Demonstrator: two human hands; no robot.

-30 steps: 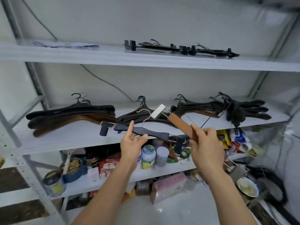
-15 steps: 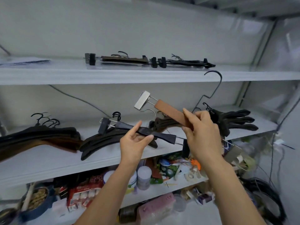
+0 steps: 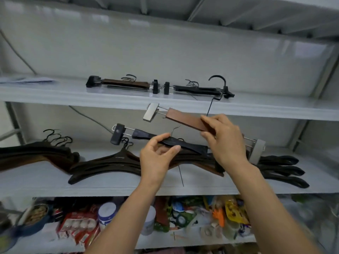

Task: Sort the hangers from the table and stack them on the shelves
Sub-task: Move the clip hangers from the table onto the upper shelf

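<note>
My left hand (image 3: 158, 155) pinches a black clip hanger (image 3: 145, 135) at its middle, held level in front of the middle shelf (image 3: 110, 187). My right hand (image 3: 222, 139) grips a brown wooden clip hanger (image 3: 183, 119) with silver clips, its left end raised just below the top shelf (image 3: 73, 96). On the top shelf lie a brown clip-hanger pile (image 3: 124, 84) and a black clip-hanger pile (image 3: 199, 88). Piles of dark coat hangers (image 3: 102, 164) lie along the middle shelf.
More coat hangers lie at the left (image 3: 33, 153) and right (image 3: 282, 169) of the middle shelf. Papers (image 3: 27, 80) sit at the top shelf's left. The bottom shelf (image 3: 165, 239) is crowded with tins, packets and tape. A metal upright (image 3: 300, 132) stands at right.
Both hands have risen with their hangers toward the top shelf, and my view has tilted up, so the top shelf sits lower in the frame. Grips are unchanged.
</note>
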